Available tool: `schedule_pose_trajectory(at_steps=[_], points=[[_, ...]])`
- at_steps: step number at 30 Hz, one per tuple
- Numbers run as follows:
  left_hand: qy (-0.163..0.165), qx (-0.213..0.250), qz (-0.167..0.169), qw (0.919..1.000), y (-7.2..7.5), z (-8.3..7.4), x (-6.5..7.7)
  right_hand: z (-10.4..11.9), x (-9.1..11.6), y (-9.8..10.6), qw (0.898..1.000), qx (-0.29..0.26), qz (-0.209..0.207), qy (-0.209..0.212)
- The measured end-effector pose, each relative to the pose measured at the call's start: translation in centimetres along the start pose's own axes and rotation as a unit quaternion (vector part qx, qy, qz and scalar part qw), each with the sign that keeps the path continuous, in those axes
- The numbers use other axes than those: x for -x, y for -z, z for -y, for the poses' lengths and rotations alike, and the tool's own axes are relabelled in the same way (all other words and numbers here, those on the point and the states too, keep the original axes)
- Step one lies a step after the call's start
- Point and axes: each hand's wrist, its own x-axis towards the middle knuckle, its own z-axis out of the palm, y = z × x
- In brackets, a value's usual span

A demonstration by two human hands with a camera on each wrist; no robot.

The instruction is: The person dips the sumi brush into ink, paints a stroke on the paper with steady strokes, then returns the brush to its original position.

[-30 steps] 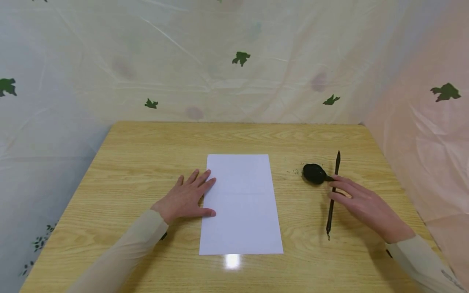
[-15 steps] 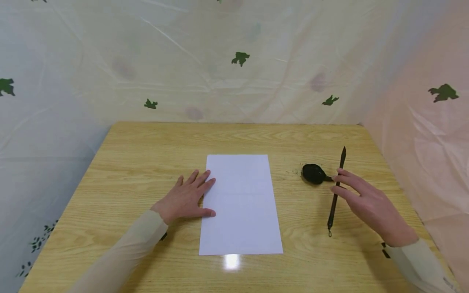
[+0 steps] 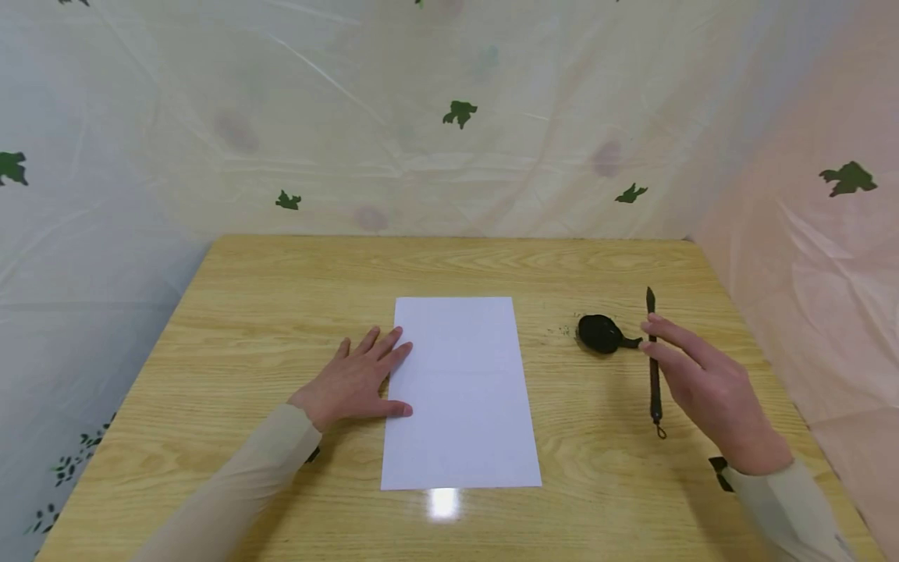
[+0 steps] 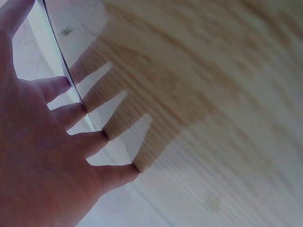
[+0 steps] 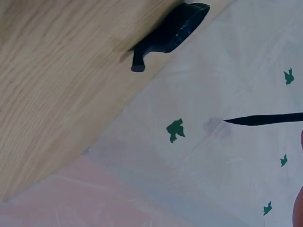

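My left hand (image 3: 354, 382) lies flat with spread fingers over the left edge of a white sheet of paper (image 3: 467, 406). Its fingertips press down at the paper's edge in the left wrist view. On the right, my right hand (image 3: 712, 390) pinches a dark writing brush (image 3: 655, 390) between thumb and fingers near the middle of its shaft. The pointed tip faces the far side, and a small hanging loop is at the near end. Just left of these fingers sits a black ink dish (image 3: 598, 334) with a short handle; the right wrist view shows it side-on.
Dark specks (image 3: 564, 331) mark the wood just left of the ink dish. The wooden table (image 3: 281, 273) ends at a pale curtain (image 3: 379, 125) with green bird shapes, which closes in the back and both sides.
The brush has been lifted, and its looped end has swung to the right. My right hand has drawn back a little from the dish's handle. The left hand stays put.
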Motion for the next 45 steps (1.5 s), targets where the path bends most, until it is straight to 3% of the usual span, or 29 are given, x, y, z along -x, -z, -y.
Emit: schedule_pose_trajectory(at_steps=[4, 10, 17, 24, 27, 32, 39, 42, 45], points=[[0.000, 0.001, 0.000, 1.0000, 0.0, 0.0, 0.0, 0.6, -0.9, -0.4, 0.998, -0.029, -0.061, -0.010], [-0.002, -0.001, -0.002, 1.0000, -0.1, 0.0, 0.0, 0.9, -1.6, -1.0, 0.992, -0.050, -0.111, -0.040], [-0.001, 0.001, 0.000, 1.0000, -0.1, 0.0, 0.0, 0.5, -2.3, -2.3, 0.959, -0.160, -0.222, -0.075], [-0.001, 0.002, -0.001, 1.0000, -0.2, 0.1, -0.1, -0.1, -1.8, -2.4, 0.951, -0.153, -0.210, -0.169], [-0.002, -0.002, -0.002, 1.0000, -0.2, 0.2, -0.1, -0.3, -1.8, -2.5, 0.939, -0.179, -0.210, -0.207], [-0.002, -0.002, -0.003, 1.0000, -0.2, 0.1, 0.0, -0.7, -1.9, -2.9, 0.915, -0.255, -0.226, -0.217], [-0.001, 0.000, -0.002, 1.0000, -0.1, 0.0, 0.0, -1.7, -1.2, -3.4, 0.870, -0.354, -0.242, -0.243], [0.000, -0.002, -0.001, 1.0000, -0.1, 0.0, -0.1, -2.0, -1.0, -3.8, 0.857, -0.371, -0.244, -0.261], [0.001, -0.002, -0.001, 1.0000, -0.1, -0.1, -0.1, -2.3, -0.7, -4.0, 0.851, -0.371, -0.242, -0.282]])
